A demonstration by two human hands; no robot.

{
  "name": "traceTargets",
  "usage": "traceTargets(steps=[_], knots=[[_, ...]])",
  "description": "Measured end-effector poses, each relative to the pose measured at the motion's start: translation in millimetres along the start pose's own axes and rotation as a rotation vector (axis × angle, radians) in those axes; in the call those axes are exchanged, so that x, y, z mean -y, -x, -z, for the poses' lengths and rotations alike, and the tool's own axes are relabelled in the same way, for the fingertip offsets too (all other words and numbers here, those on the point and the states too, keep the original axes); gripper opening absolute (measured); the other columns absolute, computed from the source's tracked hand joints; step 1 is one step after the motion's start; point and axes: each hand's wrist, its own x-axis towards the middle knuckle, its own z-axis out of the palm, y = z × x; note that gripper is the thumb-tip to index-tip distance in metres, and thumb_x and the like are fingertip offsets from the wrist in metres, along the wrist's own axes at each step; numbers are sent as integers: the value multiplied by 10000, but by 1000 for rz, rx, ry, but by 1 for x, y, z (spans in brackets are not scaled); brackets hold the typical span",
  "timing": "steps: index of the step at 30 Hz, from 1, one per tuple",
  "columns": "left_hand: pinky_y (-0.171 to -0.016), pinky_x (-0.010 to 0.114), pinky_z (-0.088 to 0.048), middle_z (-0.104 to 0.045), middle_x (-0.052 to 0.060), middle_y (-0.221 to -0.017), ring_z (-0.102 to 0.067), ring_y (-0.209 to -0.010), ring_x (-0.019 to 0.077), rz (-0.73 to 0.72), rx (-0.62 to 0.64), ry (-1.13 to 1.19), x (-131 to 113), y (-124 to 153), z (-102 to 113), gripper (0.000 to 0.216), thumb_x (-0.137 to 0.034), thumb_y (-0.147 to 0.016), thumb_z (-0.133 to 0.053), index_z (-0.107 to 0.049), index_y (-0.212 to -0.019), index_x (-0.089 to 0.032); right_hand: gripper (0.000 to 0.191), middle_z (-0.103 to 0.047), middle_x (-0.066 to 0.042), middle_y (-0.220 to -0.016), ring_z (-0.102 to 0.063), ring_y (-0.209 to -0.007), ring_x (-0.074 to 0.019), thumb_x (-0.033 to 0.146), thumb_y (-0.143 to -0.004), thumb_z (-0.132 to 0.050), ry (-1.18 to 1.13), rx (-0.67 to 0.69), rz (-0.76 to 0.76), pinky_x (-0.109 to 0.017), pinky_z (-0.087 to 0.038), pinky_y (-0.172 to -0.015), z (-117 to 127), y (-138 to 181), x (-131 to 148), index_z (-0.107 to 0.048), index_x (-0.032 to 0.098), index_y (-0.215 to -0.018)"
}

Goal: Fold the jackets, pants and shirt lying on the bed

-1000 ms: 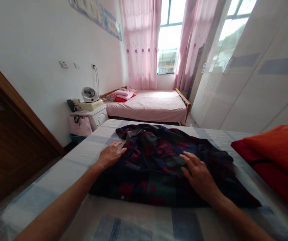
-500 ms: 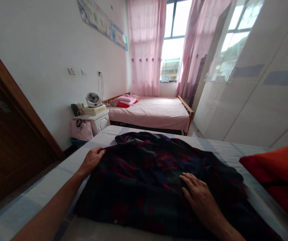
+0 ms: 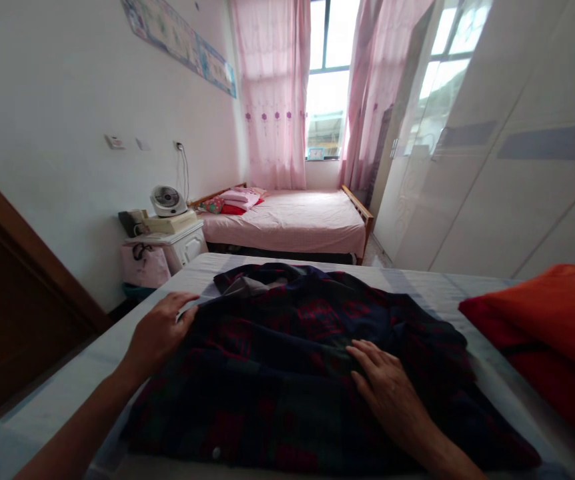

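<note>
One plaid shirt (image 3: 287, 373) lies spread on the bed (image 3: 432, 285) beneath it, rumpled at its far side. Within the last second its left part has come further outward; that side now appears flatter, leaving the far creases outstanding. Left hand (image 3: 160, 327), at the shirt's left edge: thumb and fingers parted, contact not determinable. Right hand (image 3: 392, 393), on the shirt's right half: laid flat, pinching nothing.

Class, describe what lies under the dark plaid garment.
Pale bedsheet shows around the plaid garment, so it seems to lie on that; the area directly beneath is covered and cannot be seen.
</note>
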Motion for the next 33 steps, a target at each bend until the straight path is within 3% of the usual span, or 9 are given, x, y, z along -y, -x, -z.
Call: traceTargets(steps=[4,9,13,16,20,22,24,28,33], knots=[[-1046,407,-375,-467,14,-1397,-420,-1284,247,-406,126,-91,-31,50,-17,440,-464,-863,-463,-524,-1272,-311,359,-574,-68,-1272,-499,-1196,-218,221,-853,-483,-26,1,-17,-398,-424,-975,4,-1,3,-566,206,-1202],[-1021,473,-399,-437,29,-1410,-429,-1277,253,-416,231,-238,-14,85,-59,552,-466,-879,-446,-326,-1400,-325,356,-567,-74,-1279,-485,-1208,-220,208,-855,-487,-57,0,-32,-409,-408,-989,7,0,6,-564,198,-1202],[-994,508,-417,-483,65,-1373,-456,-1252,280,-371,242,-252,-13,78,-60,511,-462,-876,-443,-424,-1356,-287,356,-563,-71,-1284,-482,-1208,-219,206,-859,-483,-72,-2,-44,-406,-395,-997,8,0,7,-560,203,-1207],[-1015,511,-394,-504,93,-1358,-435,-1269,292,-396,170,-193,-52,71,-50,446,-405,-870,-468,-528,-1278,-236,356,-559,-71,-1289,-475,-1215,-220,218,-865,-477,-81,7,-44,-406,-384,-1004,7,1,8,-556,200,-1212],[-1044,415,-386,-554,40,-1313,-453,-1261,213,-719,357,50,-132,71,-50,375,-270,-868,-492,-529,-1241,-266,345,-562,-80,-1282,-474,-1216,-222,231,-873,-464,-97,31,-61,-410,-377,-1001,14,-2,10,-563,195,-1201],[-1066,380,-352,-543,23,-1322,-429,-1277,192,-924,455,168,-163,73,-60,355,-322,-871,-501,-525,-1222,-274,310,-598,-72,-1225,-529,-1151,-210,260,-883,-449,-128,96,-59,-379,-413,-956,25,-11,8,-591,210,-1154],[-1093,381,-300,-499,27,-1366,-374,-1313,196,-1021,481,235,-180,74,-73,390,-380,-885,-476,-487,-1257,-264,300,-635,-61,-1139,-597,-1032,-181,285,-903,-405,-160,172,-72,-322,-451,-884,38,-25,2,-606,221,-1117],[-1100,432,-266,-395,56,-1446,-295,-1356,244,-958,469,268,-185,73,-93,519,-460,-906,-403,-349,-1374,-241,304,-626,-59,-1124,-627,-942,-167,280,-902,-403,-30,203,-135,-277,-453,-824,53,-66,-16,-584,219,-1138],[-1046,428,-338,-448,67,-1408,-407,-1288,265,-1013,375,239,-178,70,-109,547,-530,-900,-360,-372,-1355,-226,197,-638,-68,-1050,-598,-962,-197,225,-856,-485,308,271,-109,-284,-432,-780,30,-105,-35,-624,193,-991]])
